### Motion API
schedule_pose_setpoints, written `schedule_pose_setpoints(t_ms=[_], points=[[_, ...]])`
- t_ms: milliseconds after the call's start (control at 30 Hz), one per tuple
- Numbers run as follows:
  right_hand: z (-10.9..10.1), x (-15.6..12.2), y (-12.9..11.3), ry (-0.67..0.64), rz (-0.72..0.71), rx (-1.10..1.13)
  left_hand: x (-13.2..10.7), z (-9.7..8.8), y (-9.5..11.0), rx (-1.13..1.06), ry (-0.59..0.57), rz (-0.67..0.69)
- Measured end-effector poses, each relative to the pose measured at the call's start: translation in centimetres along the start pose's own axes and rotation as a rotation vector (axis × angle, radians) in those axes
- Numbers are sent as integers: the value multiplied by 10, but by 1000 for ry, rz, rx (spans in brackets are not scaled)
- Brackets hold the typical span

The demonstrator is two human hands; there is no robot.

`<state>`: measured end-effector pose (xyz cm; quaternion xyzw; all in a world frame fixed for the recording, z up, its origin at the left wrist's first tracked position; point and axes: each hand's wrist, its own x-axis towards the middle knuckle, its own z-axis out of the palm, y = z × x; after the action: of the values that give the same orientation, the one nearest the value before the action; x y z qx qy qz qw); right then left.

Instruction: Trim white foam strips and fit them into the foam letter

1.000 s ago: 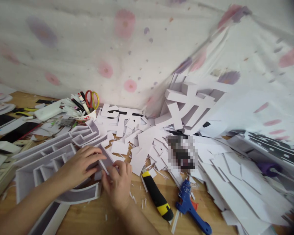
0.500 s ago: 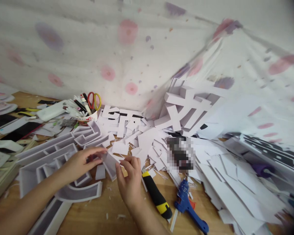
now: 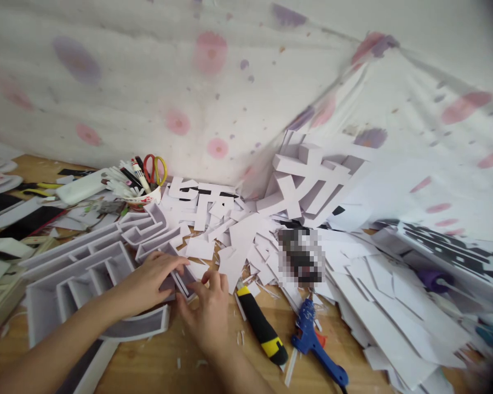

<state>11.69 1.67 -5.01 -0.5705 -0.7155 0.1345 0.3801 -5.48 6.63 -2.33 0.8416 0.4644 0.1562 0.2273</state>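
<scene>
My left hand [image 3: 148, 282] and my right hand [image 3: 207, 309] meet over a small white foam-board strip [image 3: 183, 280], both pinching it at the right end of a large white foam-board letter structure [image 3: 78, 273]. The left fingers curl over the strip from the left. The right fingers press its right edge. Just right of my right hand a black-and-yellow utility knife [image 3: 262, 328] lies on the wooden table [image 3: 156, 366].
A blue glue gun [image 3: 316, 347] lies right of the knife. White foam-board offcuts [image 3: 238, 241] and finished 3D letters [image 3: 308, 180] pile up behind and to the right. A cup with scissors and pens [image 3: 142, 180] stands at the back left. A floral sheet [image 3: 230, 82] hangs behind.
My right hand, which had lifted and moved right half a second ago, has come back down to the strip. Both hands again press it against the letter structure.
</scene>
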Motion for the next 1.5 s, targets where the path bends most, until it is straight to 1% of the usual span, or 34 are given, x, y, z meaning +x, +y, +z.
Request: schedule_pose_setpoints(t_ms=[200, 367, 600, 767, 867, 967, 1100, 1167, 1233, 1300, 1367, 1433, 1500], points=[[5, -4, 3, 20, -57, -17, 11, 4, -7, 23, -17, -2], [8, -6, 4, 6, -52, 4, 22, 5, -13, 43, -84, 12], [11, -7, 4, 25, -46, 52, 25, 0, -8, 27, -109, -12], [13, -7, 5, 35, -50, 63, 24, -3, -4, 41, -159, -35], [16, -7, 6, 59, -42, 89, 22, -4, -2, 33, -167, -34], [16, -7, 5, 75, -30, 158, 19, -9, 1, -8, -134, -33], [6, -5, 3, 82, -19, 296, 14, -28, 11, -131, -63, -31], [-2, -4, 2, 86, -10, 367, 10, -38, 17, -189, 11, -81], [-9, -4, 5, 81, 11, 419, 3, -45, 21, -216, 119, -190], [-14, -5, 11, 64, 45, 440, -5, -47, 20, -209, 226, -278], [-16, -6, 19, 50, 78, 438, -16, -46, 15, -174, 291, -319], [-17, -9, 27, 50, 109, 433, -26, -43, 8, -137, 307, -352], [-17, -12, 32, 56, 135, 434, -34, -40, 3, -120, 294, -393]])
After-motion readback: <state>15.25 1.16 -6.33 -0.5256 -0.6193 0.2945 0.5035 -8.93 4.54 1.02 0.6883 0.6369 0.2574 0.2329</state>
